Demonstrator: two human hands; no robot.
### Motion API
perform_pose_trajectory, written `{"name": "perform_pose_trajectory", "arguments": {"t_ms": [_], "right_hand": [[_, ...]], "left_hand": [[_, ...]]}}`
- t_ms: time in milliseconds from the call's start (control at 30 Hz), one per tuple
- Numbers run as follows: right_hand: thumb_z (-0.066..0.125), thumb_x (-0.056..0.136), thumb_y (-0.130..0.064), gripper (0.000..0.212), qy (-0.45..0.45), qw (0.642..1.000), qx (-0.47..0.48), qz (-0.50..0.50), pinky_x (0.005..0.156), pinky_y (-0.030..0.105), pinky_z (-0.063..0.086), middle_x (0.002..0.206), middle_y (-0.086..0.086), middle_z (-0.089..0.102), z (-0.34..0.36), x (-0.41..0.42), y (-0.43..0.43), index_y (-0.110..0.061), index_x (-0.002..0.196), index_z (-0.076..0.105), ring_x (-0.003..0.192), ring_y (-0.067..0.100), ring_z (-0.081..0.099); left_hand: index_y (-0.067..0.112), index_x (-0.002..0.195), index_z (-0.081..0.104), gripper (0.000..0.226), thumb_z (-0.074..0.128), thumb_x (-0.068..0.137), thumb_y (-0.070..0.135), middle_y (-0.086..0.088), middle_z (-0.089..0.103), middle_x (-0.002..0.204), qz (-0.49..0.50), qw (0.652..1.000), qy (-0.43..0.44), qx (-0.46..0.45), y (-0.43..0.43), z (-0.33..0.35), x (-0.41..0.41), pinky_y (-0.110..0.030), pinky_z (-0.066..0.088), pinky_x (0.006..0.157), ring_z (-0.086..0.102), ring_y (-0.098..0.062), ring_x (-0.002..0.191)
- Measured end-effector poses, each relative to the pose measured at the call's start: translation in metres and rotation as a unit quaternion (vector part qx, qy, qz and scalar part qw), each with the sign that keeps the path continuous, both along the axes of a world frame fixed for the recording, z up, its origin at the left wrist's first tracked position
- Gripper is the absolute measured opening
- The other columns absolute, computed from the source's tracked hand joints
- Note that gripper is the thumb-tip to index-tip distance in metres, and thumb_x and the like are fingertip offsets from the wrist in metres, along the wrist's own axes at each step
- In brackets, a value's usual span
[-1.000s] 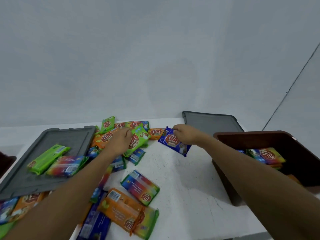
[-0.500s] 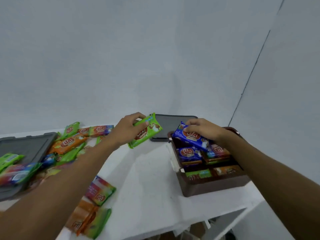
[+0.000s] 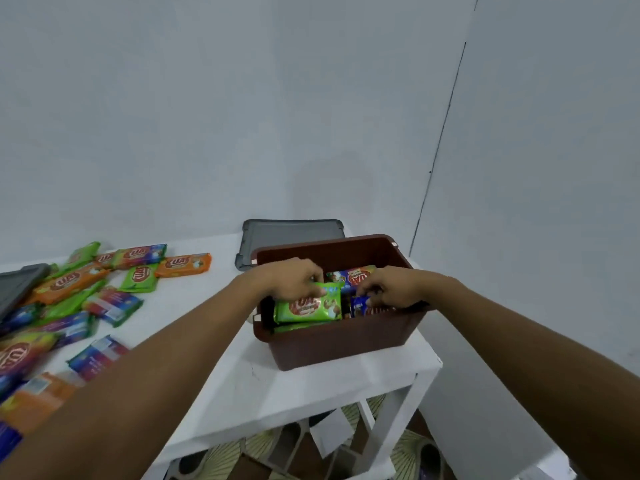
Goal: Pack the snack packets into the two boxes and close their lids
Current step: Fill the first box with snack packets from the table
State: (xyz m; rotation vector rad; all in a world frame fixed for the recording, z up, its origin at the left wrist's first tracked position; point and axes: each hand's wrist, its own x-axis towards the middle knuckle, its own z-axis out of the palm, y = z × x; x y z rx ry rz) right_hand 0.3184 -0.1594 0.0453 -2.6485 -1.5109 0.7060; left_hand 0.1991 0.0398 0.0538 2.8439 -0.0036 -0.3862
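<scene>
Presently, my left hand (image 3: 296, 277) pinches the green packet (image 3: 306, 305), my right hand (image 3: 391, 287) the blue packet (image 3: 359, 304), inside the box (image 3: 346, 344). Recommend: lay both flat, below the rim, before letting go.

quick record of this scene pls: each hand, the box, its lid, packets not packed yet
left hand: grips the green packet inside the box
right hand: pinches the blue packet inside the box
brown box: open, partly filled, on the white table
grey lid: flat on the table behind the box
loose packets: many scattered on the table, left of the box
</scene>
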Motion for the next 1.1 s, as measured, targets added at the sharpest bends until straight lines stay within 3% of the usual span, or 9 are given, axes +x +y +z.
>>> {"name": "perform_pose_trajectory", "arguments": {"t_ms": [67,167,433,667,767,900,1100], "right_hand": [[0.052,0.099,-0.020,0.036,-0.009,1.000,-0.008,0.021,0.098,0.026,0.035,0.136,0.004,0.051,-0.005,0.005,0.000,-0.018,0.134,0.057,0.123,0.023,0.047],[0.051,0.098,-0.013,0.037,-0.015,0.998,-0.009,0.053,0.093,0.019,0.030,0.139,0.003,0.049,-0.008,0.009,0.003,-0.017,0.135,0.057,0.124,0.020,0.045],[0.051,0.097,-0.009,0.035,0.018,0.996,-0.008,0.082,0.095,0.024,0.040,0.135,0.000,0.052,-0.017,0.026,0.010,-0.020,0.128,0.064,0.120,0.018,0.047],[0.048,0.099,-0.013,0.035,0.066,0.995,-0.010,0.079,0.099,0.026,0.043,0.134,-0.002,0.053,-0.011,0.030,0.013,-0.020,0.131,0.061,0.117,0.014,0.050],[0.043,0.101,-0.011,0.036,0.060,0.993,-0.032,0.098,0.091,0.021,0.038,0.137,0.000,0.051,-0.011,0.028,0.013,-0.020,0.132,0.058,0.110,0.009,0.045],[0.040,0.102,-0.011,0.036,0.057,0.993,-0.035,0.094,0.091,0.020,0.038,0.136,0.000,0.051,-0.011,0.026,0.009,-0.019,0.132,0.058,0.110,0.009,0.045],[0.040,0.102,-0.010,0.037,0.070,0.993,-0.033,0.094,0.089,0.019,0.042,0.135,0.000,0.053,-0.017,0.021,0.006,-0.019,0.132,0.058,0.117,0.013,0.049]], "left_hand": [[0.013,0.101,0.063,0.029,0.052,0.097,0.039,-0.004,0.065,0.097,0.001,0.997,0.061,0.048,-0.004,-0.014,-0.003,-0.037,0.048,0.082,0.060,-0.023,0.089],[0.015,0.103,0.068,0.028,0.052,0.098,0.037,-0.006,0.067,0.098,-0.005,0.992,0.077,0.099,-0.005,-0.024,-0.006,-0.035,0.048,0.077,0.061,-0.024,0.086],[0.016,0.121,0.066,0.030,0.046,0.098,0.020,0.001,0.063,0.123,0.007,0.990,0.123,0.076,-0.011,-0.022,0.002,-0.025,0.040,0.086,0.053,-0.013,0.098],[0.015,0.123,0.065,0.033,0.045,0.100,0.028,0.002,0.061,0.123,0.015,0.985,0.163,0.049,-0.010,-0.019,0.008,-0.031,0.044,0.095,0.056,-0.015,0.107],[0.017,0.115,0.066,0.028,0.047,0.099,0.031,0.006,0.057,0.106,0.009,0.983,0.180,0.046,-0.011,-0.024,0.008,-0.029,0.042,0.085,0.054,-0.015,0.098],[0.018,0.119,0.062,0.029,0.050,0.098,0.034,0.011,0.047,0.097,0.001,0.983,0.174,0.057,-0.011,-0.022,0.003,-0.027,0.040,0.080,0.051,-0.014,0.095],[0.013,0.119,0.065,0.030,0.047,0.100,0.029,0.000,0.063,0.117,0.003,0.982,0.185,0.031,-0.007,-0.018,-0.003,-0.029,0.046,0.089,0.058,-0.016,0.104]]}}
